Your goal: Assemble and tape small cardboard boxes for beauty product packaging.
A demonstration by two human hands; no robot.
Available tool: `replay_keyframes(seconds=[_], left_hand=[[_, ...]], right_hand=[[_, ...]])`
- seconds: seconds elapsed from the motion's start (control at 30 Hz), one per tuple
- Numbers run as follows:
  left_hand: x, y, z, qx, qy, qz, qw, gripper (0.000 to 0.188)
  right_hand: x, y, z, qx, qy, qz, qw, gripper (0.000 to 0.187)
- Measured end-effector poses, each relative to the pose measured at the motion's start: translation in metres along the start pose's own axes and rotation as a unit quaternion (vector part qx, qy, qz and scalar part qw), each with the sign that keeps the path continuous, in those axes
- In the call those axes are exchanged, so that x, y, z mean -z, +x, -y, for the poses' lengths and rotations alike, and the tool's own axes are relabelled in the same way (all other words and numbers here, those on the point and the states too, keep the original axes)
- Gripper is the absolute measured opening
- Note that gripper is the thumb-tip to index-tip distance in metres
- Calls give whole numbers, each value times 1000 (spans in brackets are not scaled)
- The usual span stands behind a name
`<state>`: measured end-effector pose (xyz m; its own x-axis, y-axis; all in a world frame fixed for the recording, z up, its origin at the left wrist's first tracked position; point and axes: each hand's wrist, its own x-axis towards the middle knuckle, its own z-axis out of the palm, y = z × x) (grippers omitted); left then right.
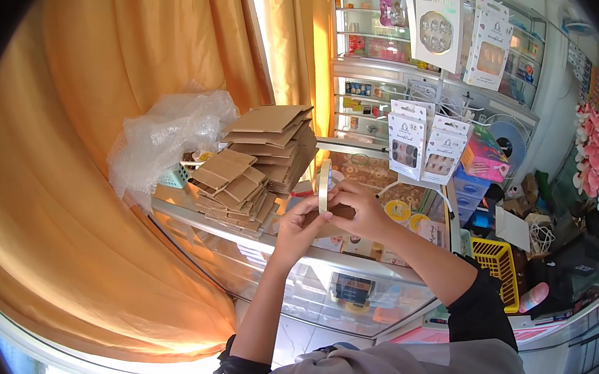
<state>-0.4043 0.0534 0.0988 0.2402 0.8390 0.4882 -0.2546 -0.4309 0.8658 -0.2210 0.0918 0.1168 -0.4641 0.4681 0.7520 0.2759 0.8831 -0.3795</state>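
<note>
Above the glass counter, my left hand [298, 224] and my right hand [361, 212] meet with fingers closed around a roll of tape [325, 186]. The roll is pale yellow, narrow, and seen almost edge-on, standing upright between the fingertips. A piece of brown cardboard [340, 212] shows just under the fingers; whether a hand also grips it, I cannot tell. To the left of my hands, flat folded cardboard boxes lie in a taller stack [281, 142] and a lower stack [231, 186].
Clear bubble wrap [168, 135] and a small green basket [174, 176] sit behind the stacks. Press-on nail packs [435, 26] hang at the right. Beyond them are a fan [510, 141] and a yellow basket [494, 262]. An orange curtain [99, 206] fills the left.
</note>
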Motion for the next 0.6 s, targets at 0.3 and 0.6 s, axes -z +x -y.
replay_keyframes(seconds=[0.3, 0.6], left_hand=[[2, 2, 7, -24, 40, -8, 999, 25], [3, -1, 1, -53, 158, 26, 986, 26]], right_hand=[[8, -3, -10, -96, 155, 33, 983, 24], [-9, -7, -29, -131, 205, -24, 970, 31]])
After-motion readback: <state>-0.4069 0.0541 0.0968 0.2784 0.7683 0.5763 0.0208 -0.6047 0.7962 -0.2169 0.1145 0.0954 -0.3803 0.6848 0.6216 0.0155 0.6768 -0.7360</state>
